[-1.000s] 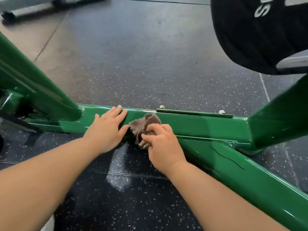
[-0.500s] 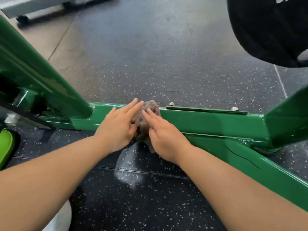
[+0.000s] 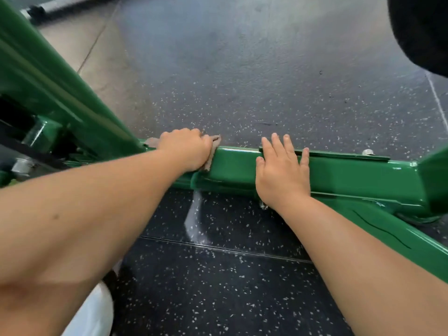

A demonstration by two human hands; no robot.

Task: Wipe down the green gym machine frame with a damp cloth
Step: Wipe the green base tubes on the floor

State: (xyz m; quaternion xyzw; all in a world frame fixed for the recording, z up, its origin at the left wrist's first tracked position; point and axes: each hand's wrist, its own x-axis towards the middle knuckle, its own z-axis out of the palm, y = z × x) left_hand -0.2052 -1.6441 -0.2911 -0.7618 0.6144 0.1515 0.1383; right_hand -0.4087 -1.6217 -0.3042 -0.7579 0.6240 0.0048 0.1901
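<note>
The green frame's low cross beam [image 3: 351, 175] runs left to right over the floor. My left hand [image 3: 186, 149] lies on top of the beam near its joint with the slanted green strut [image 3: 48, 81]. Its fingers curl over the brown damp cloth [image 3: 215, 144] and press it onto the metal. Cloth edges show on both sides of the hand. My right hand [image 3: 282, 170] rests flat on the beam further right, fingers straight and spread, holding nothing.
A black weight plate [image 3: 424, 32] hangs at the top right. Another green beam [image 3: 388, 234] slants toward me at the lower right. A bolt [image 3: 367, 151] stands on the cross beam. A pale wet streak [image 3: 194, 219] marks the speckled rubber floor.
The cloth passed from my right hand to my left. My left hand slid it left toward the strut joint. My right hand moved right and flattened on the beam.
</note>
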